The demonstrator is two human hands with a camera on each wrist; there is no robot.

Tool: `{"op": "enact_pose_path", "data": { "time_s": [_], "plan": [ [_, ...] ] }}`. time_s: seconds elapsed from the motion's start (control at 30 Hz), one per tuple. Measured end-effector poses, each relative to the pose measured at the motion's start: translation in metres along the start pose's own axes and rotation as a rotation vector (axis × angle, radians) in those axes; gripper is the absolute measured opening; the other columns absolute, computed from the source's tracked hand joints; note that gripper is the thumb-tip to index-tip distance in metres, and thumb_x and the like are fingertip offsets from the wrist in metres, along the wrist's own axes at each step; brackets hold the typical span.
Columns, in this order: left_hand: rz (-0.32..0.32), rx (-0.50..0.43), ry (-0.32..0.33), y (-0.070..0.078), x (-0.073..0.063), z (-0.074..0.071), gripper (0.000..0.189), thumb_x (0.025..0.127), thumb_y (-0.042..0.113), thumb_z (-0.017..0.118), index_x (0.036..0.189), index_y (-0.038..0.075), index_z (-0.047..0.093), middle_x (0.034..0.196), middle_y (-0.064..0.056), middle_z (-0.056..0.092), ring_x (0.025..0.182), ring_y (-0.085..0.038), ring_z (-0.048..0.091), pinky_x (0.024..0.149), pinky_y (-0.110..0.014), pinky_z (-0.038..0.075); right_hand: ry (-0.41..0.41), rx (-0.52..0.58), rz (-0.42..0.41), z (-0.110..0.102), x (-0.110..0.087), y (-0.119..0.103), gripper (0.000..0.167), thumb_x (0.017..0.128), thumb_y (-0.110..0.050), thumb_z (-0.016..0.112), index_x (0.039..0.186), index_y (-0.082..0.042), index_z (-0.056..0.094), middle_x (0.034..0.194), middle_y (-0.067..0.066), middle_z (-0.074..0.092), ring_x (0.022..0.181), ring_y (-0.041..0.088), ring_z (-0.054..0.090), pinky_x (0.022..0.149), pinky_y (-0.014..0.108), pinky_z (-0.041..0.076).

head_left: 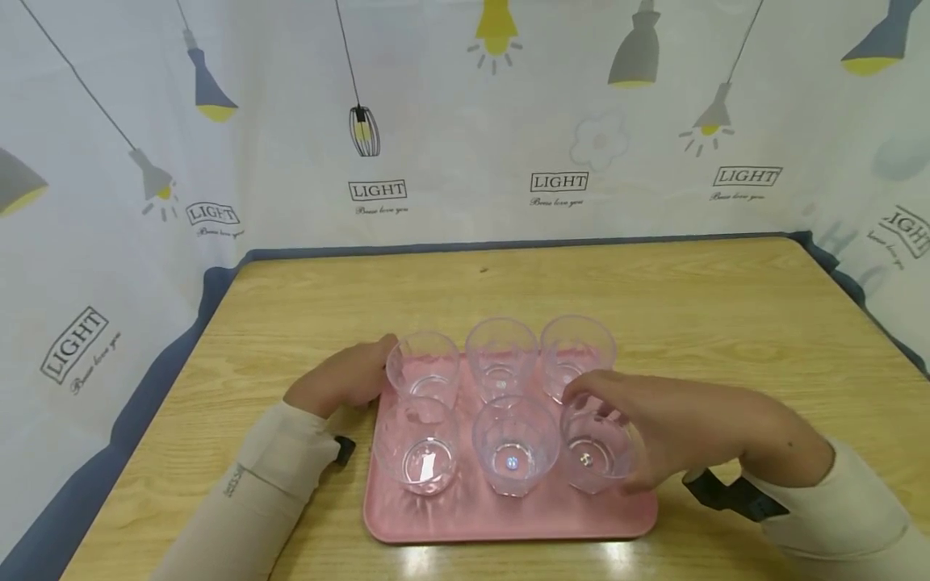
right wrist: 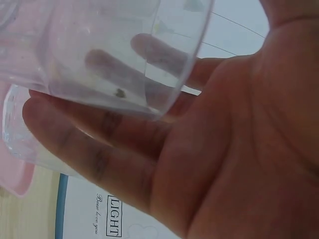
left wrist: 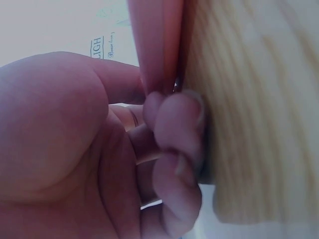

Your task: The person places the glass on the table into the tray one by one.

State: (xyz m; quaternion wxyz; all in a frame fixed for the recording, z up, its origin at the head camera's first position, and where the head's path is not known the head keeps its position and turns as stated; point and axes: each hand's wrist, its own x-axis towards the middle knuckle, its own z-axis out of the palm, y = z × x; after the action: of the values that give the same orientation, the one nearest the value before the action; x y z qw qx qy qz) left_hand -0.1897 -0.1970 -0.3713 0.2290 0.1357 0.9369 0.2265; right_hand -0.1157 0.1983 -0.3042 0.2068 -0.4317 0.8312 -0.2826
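A pink tray lies on the table with several clear plastic cups standing on it in two rows. My left hand is at the tray's far left edge, beside the back left cup. In the left wrist view its curled fingers grip the pink rim. My right hand holds the front right cup around its upper side, thumb toward me and fingers at the far side. Through that cup's clear wall, the right wrist view shows some of the fingers. The front middle cup stands just left of it.
The wooden table extends around the tray on all sides. Behind it hangs a white cloth printed with lamps, with a blue border along the table's back edge. Dark straps are on the wrists.
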Motion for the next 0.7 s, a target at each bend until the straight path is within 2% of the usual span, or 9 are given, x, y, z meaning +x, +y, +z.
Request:
{"op": "enact_pose_path", "data": {
  "time_s": [0.13, 0.2, 0.37, 0.5, 0.6, 0.7],
  "plan": [
    [0.004, 0.005, -0.002, -0.001, 0.0, 0.0, 0.018, 0.104, 0.029, 0.047, 0.113, 0.014, 0.05, 0.084, -0.008, 0.06, 0.059, -0.019, 0.057, 0.056, -0.031, 0.048, 0.0, -0.018, -0.009, 0.0, 0.0, 0.0, 0.072, 0.076, -0.023, 0.086, 0.135, -0.017, 0.045, 0.124, -0.004, 0.061, 0.111, 0.014, 0.063, 0.095, 0.034, 0.054],
    [0.008, 0.015, 0.003, -0.001, 0.0, -0.002, 0.018, 0.105, 0.03, 0.046, 0.113, 0.015, 0.05, 0.083, -0.008, 0.059, 0.058, -0.019, 0.057, 0.056, -0.031, 0.048, 0.004, -0.04, 0.004, -0.002, 0.0, -0.002, 0.074, 0.076, -0.028, 0.087, 0.136, -0.017, 0.046, 0.125, -0.004, 0.061, 0.111, 0.013, 0.063, 0.095, 0.034, 0.054],
    [0.024, 0.042, 0.023, 0.001, 0.0, -0.006, 0.017, 0.105, 0.031, 0.044, 0.11, 0.015, 0.049, 0.079, -0.006, 0.058, 0.058, -0.019, 0.057, 0.06, -0.032, 0.047, 0.054, -0.096, 0.111, -0.012, -0.003, -0.011, 0.077, 0.078, -0.055, 0.081, 0.138, -0.02, 0.049, 0.13, -0.01, 0.06, 0.113, 0.011, 0.062, 0.094, 0.037, 0.054],
    [0.019, 0.028, 0.015, 0.003, 0.0, -0.007, 0.017, 0.105, 0.031, 0.044, 0.109, 0.015, 0.05, 0.076, -0.006, 0.058, 0.057, -0.019, 0.057, 0.06, -0.032, 0.048, 0.153, -0.147, 0.181, -0.023, -0.006, -0.018, 0.07, 0.081, -0.063, 0.072, 0.138, -0.026, 0.052, 0.128, -0.012, 0.06, 0.111, 0.01, 0.059, 0.085, 0.035, 0.054],
    [0.021, 0.024, 0.017, 0.002, 0.0, -0.008, 0.017, 0.105, 0.031, 0.046, 0.109, 0.015, 0.051, 0.076, -0.006, 0.058, 0.057, -0.019, 0.057, 0.059, -0.032, 0.047, 0.262, -0.202, 0.197, -0.031, -0.005, -0.017, 0.058, 0.086, -0.057, 0.071, 0.133, -0.027, 0.056, 0.124, -0.01, 0.062, 0.108, 0.012, 0.059, 0.082, 0.036, 0.053],
    [0.015, 0.045, 0.027, 0.001, 0.0, -0.01, 0.019, 0.104, 0.03, 0.046, 0.111, 0.014, 0.052, 0.079, -0.006, 0.06, 0.061, -0.019, 0.058, 0.061, -0.033, 0.048, 0.366, -0.259, 0.219, -0.037, -0.001, -0.011, 0.05, 0.09, -0.048, 0.071, 0.13, -0.023, 0.058, 0.129, -0.001, 0.06, 0.114, 0.021, 0.059, 0.088, 0.045, 0.054]
  ]
}}
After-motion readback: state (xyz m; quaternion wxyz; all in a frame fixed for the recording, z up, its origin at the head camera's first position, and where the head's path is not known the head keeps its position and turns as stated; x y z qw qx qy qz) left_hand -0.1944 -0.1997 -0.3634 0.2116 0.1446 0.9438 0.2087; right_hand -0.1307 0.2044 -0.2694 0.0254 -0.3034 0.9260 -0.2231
